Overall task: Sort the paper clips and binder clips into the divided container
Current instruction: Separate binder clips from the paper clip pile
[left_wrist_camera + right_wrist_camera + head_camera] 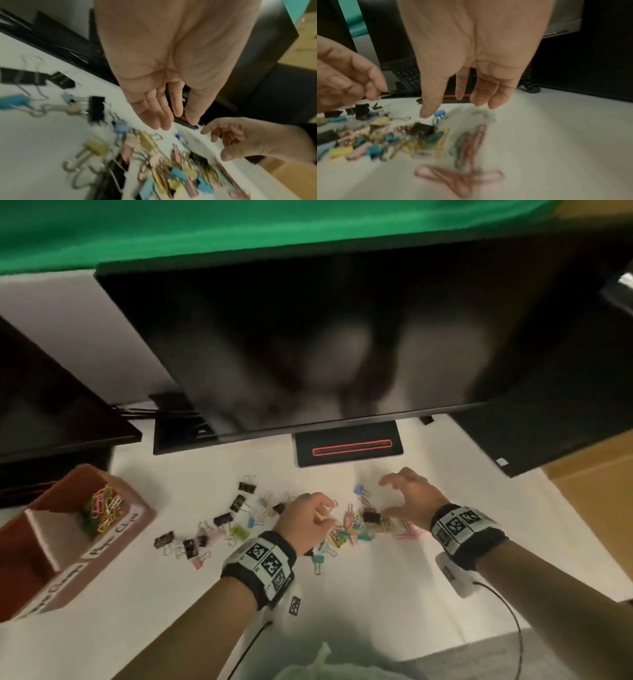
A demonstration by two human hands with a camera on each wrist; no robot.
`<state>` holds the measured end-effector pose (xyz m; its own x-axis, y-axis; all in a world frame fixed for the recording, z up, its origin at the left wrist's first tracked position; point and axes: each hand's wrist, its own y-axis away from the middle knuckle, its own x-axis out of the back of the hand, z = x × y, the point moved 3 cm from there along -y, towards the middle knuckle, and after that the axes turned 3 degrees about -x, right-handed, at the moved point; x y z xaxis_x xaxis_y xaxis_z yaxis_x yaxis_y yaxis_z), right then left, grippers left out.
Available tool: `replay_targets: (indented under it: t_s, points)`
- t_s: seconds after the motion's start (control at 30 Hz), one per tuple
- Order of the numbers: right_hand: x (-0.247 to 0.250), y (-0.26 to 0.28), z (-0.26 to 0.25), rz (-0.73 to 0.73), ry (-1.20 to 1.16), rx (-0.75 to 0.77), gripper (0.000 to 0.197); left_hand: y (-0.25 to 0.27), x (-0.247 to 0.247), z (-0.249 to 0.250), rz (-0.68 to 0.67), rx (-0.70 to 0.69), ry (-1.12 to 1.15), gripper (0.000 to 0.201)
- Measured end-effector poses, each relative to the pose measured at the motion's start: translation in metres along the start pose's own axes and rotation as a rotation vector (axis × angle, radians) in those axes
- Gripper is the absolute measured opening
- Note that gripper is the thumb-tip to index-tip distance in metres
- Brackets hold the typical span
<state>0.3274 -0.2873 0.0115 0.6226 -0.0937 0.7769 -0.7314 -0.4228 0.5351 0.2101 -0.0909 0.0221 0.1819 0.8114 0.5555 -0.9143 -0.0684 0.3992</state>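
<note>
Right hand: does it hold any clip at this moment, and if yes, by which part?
Nothing is held. The right hand hangs over the clip pile with fingers spread, no clip between them.

Head cam looks down from above at the white desk (359, 594), monitor (308, 337) filling the top, both forearms reaching in from the bottom edge. Left wrist cam sits close behind the left hand (154, 74), aimed along the palm toward the clip pile (163, 169), v. blurred. Right wrist cam does the same behind the right hand (479, 54), pile (393, 138) lower left. All 3 views share the pile; each wrist cam also catches the opposite hand.
</note>
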Motion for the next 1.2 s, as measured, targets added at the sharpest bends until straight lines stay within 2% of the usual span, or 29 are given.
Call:
replay_targets:
  t_s: [0.13, 0.2, 0.33, 0.47, 0.57, 0.63, 0.73, 0.87, 0.97, 1.1, 1.2]
  points:
    - [-0.011, 0.009, 0.037, -0.125, -0.033, -0.031, 0.091, -0.02, -0.039, 0.013, -0.039, 0.041, -0.119, 0.044]
    - [-0.021, 0.011, 0.044, -0.149, -0.036, 0.007, 0.098, -0.026, -0.051, 0.016, -0.035, 0.058, -0.146, 0.049]
    - [-0.031, 0.002, 0.045, -0.131, -0.056, 0.059, 0.089, -0.038, -0.064, 0.017, -0.015, 0.088, -0.172, 0.047]
    - [-0.028, -0.01, 0.037, -0.122, -0.138, 0.109, 0.065, -0.045, -0.061, 0.014, 0.045, 0.113, -0.194, 0.032]
    - [-0.026, -0.015, 0.028, -0.088, -0.146, 0.219, 0.038, -0.044, -0.05, 0.006, 0.118, 0.121, -0.201, 0.03]
    - [-0.026, -0.017, 0.025, -0.062, -0.162, 0.261, 0.03, -0.042, -0.044, 0.003, 0.173, 0.086, -0.243, 0.03]
    - [-0.023, -0.018, 0.03, -0.031, -0.184, 0.27, 0.031, -0.039, -0.045, 0.015, 0.163, -0.035, -0.288, 0.031]
    - [-0.019, -0.02, 0.043, -0.014, -0.176, 0.217, 0.032, -0.046, -0.067, 0.037, 0.029, -0.19, -0.361, 0.037]
    - [-0.02, -0.019, 0.05, -0.001, -0.173, 0.19, 0.04, -0.055, -0.086, 0.042, -0.042, -0.162, -0.452, 0.044]
    - [-0.024, -0.018, 0.051, -0.009, -0.171, 0.161, 0.068, -0.061, -0.097, 0.039, -0.074, -0.106, -0.596, 0.043]
    - [-0.026, -0.022, 0.047, -0.029, -0.176, 0.18, 0.06, -0.061, -0.094, 0.036, -0.032, -0.095, -0.599, 0.032]
